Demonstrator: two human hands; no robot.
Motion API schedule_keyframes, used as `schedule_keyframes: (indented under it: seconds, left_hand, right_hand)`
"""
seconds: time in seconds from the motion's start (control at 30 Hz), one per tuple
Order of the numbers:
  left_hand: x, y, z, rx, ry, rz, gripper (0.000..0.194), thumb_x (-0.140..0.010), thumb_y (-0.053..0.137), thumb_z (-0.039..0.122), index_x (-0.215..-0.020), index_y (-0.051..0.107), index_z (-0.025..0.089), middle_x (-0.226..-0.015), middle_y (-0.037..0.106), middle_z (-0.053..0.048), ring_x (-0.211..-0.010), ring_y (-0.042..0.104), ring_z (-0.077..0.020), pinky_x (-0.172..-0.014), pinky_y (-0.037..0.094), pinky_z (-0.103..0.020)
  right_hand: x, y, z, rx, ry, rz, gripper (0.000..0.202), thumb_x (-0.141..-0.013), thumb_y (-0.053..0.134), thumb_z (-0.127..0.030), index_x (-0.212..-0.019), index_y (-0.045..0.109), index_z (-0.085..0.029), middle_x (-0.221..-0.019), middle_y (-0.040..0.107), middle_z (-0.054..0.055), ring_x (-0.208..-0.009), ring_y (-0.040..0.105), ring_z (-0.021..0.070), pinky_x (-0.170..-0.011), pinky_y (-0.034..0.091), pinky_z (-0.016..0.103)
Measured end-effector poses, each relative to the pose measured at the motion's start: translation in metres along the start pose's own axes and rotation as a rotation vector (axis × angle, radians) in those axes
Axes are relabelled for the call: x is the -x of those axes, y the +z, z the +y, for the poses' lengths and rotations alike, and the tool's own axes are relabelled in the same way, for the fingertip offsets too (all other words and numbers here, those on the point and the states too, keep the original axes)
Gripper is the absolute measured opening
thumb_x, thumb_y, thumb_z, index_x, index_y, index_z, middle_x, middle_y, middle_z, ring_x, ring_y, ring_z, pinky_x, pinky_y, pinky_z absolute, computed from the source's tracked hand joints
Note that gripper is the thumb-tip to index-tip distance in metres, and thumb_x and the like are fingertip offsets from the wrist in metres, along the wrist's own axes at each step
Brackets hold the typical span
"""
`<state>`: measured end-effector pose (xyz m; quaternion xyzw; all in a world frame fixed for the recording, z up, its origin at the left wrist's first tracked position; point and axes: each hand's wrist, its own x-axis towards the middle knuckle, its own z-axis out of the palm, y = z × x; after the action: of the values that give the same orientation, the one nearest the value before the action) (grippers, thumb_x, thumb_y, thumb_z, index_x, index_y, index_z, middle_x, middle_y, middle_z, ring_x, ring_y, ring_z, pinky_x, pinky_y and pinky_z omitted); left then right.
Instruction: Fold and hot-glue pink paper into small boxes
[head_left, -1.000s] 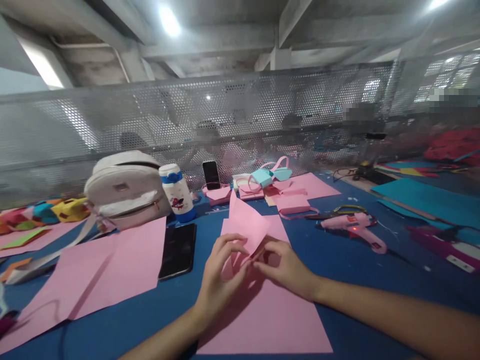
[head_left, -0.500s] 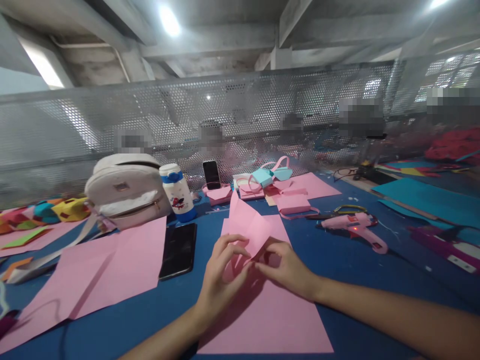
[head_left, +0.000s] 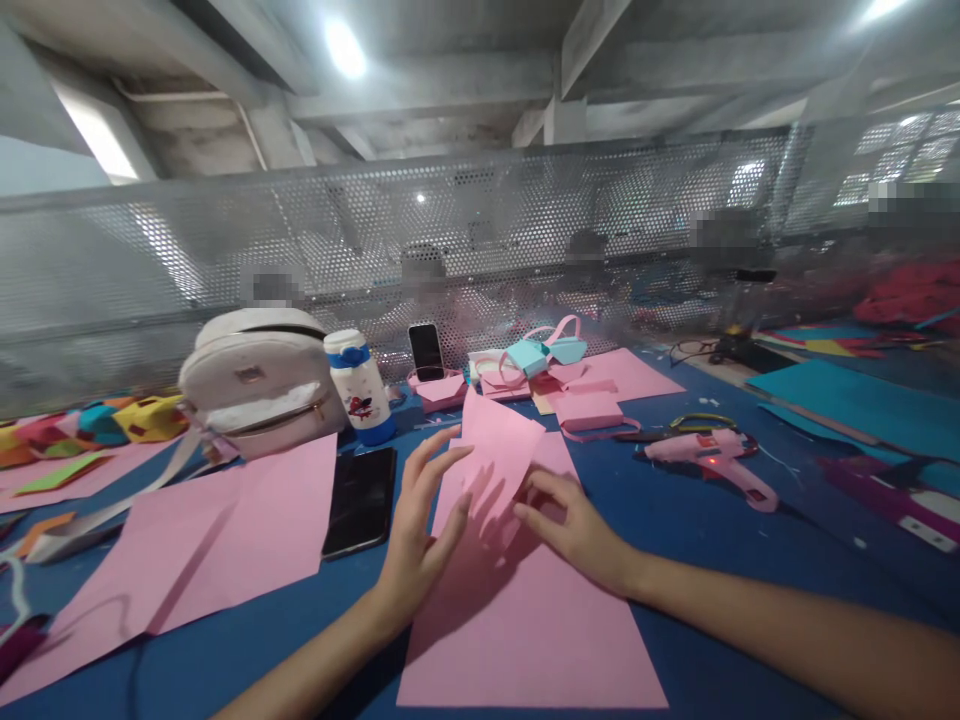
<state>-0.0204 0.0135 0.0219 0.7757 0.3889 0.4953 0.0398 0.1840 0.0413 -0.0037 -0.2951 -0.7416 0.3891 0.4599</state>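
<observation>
A folded piece of pink paper (head_left: 499,440) stands raised in front of me, over a large pink sheet (head_left: 532,640) lying on the blue table. My right hand (head_left: 566,525) pinches the folded piece at its lower right edge between thumb and fingers. Just left of it, my left hand (head_left: 424,520) is open, fingers spread and apart from the paper, its shadow falling on the pink surface. The underside of the folded piece is hidden from view.
Left are a black phone (head_left: 361,500), a pink sheet (head_left: 247,520), a white backpack (head_left: 255,375) and a bottle (head_left: 358,390). Small pink paper bags (head_left: 589,408) stand behind. To the right lie a pink glue gun (head_left: 716,458), scissors (head_left: 675,428) and blue sheets (head_left: 870,395).
My left hand has let go of the folded pink paper and moved left, its fingers opening out. My right hand keeps its pinch in nearly the same place.
</observation>
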Motion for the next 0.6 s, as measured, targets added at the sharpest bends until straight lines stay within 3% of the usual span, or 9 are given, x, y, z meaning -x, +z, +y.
schedule_keyframes:
  seconds: [0.1,0.2,0.3,0.4,0.47,0.6]
  left_hand:
    - [-0.003,-0.005,-0.001,-0.057,0.011,0.023,0.031,-0.096,0.049,0.016,-0.124,0.055,0.028,-0.141,0.048,-0.009,-0.135,0.042,-0.0254,-0.111,0.037,-0.047]
    - [-0.004,-0.005,-0.002,-0.102,0.055,0.002,0.038,-0.096,0.049,0.014,-0.131,0.05,0.028,-0.144,0.046,-0.011,-0.137,0.041,-0.0263,-0.111,0.038,-0.049]
    - [-0.008,-0.006,-0.001,-0.221,0.198,-0.011,0.049,-0.094,0.051,0.01,-0.138,0.044,0.029,-0.148,0.046,-0.012,-0.14,0.04,-0.0268,-0.114,0.032,-0.053]
    - [-0.018,-0.014,0.005,-0.381,0.386,-0.012,0.049,-0.091,0.054,0.007,-0.133,0.052,0.032,-0.145,0.052,-0.009,-0.137,0.045,-0.0261,-0.117,0.026,-0.055]
    - [-0.028,-0.021,0.013,-0.484,0.509,-0.064,0.047,-0.09,0.055,0.006,-0.127,0.058,0.034,-0.145,0.054,-0.006,-0.137,0.046,-0.0248,-0.119,0.02,-0.055]
    - [-0.053,-0.032,0.028,-0.593,0.62,-0.354,0.041,-0.09,0.056,0.004,-0.119,0.062,0.033,-0.155,0.042,-0.003,-0.145,0.033,-0.0244,-0.121,0.009,-0.059]
  right_hand:
    - [0.001,0.0,0.0,0.008,-0.031,0.02,0.012,-0.091,0.059,-0.025,-0.081,0.058,-0.02,-0.084,0.056,0.0,-0.08,0.053,0.0168,-0.076,0.042,0.028]
    - [0.001,-0.002,-0.005,0.016,-0.077,0.017,0.014,-0.093,0.056,-0.023,-0.08,0.055,-0.02,-0.088,0.054,0.001,-0.086,0.052,0.018,-0.081,0.041,0.03]
    - [0.001,-0.005,-0.01,0.05,-0.116,0.008,0.014,-0.094,0.054,-0.022,-0.08,0.055,-0.021,-0.089,0.051,0.002,-0.09,0.052,0.0192,-0.085,0.04,0.032]
    - [0.001,-0.005,-0.012,0.043,-0.151,-0.006,0.012,-0.094,0.053,-0.018,-0.083,0.057,-0.022,-0.09,0.051,0.003,-0.092,0.051,0.02,-0.085,0.041,0.033]
    - [0.001,-0.004,-0.011,0.015,-0.143,-0.012,0.013,-0.093,0.053,-0.016,-0.083,0.058,-0.022,-0.09,0.052,0.003,-0.093,0.052,0.0198,-0.085,0.042,0.033]
    - [0.003,-0.001,-0.01,-0.017,-0.106,-0.026,0.013,-0.091,0.056,-0.015,-0.08,0.058,-0.022,-0.089,0.052,0.002,-0.092,0.052,0.0193,-0.084,0.043,0.033]
